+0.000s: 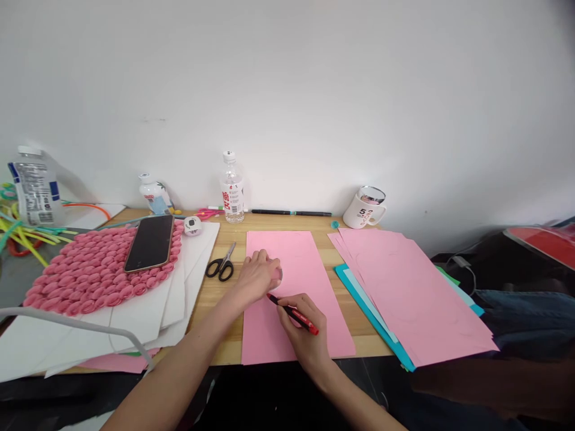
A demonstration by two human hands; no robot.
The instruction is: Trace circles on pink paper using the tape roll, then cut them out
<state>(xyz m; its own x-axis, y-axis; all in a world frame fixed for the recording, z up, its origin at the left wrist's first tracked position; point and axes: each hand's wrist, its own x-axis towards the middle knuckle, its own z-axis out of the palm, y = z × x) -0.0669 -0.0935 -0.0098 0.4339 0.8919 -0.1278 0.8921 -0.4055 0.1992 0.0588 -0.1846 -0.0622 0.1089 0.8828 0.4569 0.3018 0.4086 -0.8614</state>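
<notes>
A pink sheet of paper [305, 263] lies lengthwise on the wooden table [233, 347] in front of me. My left hand [258, 276] rests on its upper left part, fingers curled over a small round object I cannot make out. My right hand [303, 332] grips a red marker [294, 313] like a pen, its tip on the paper just below my left hand.
Black-handled scissors [221, 265] lie left of the sheet. A phone [150, 242] sits on a pink woven mat [96, 269] over white sheets. A stack of pink and blue paper [413, 293] lies right. A bottle [232, 187], a mug [365, 209] and pens stand by the wall.
</notes>
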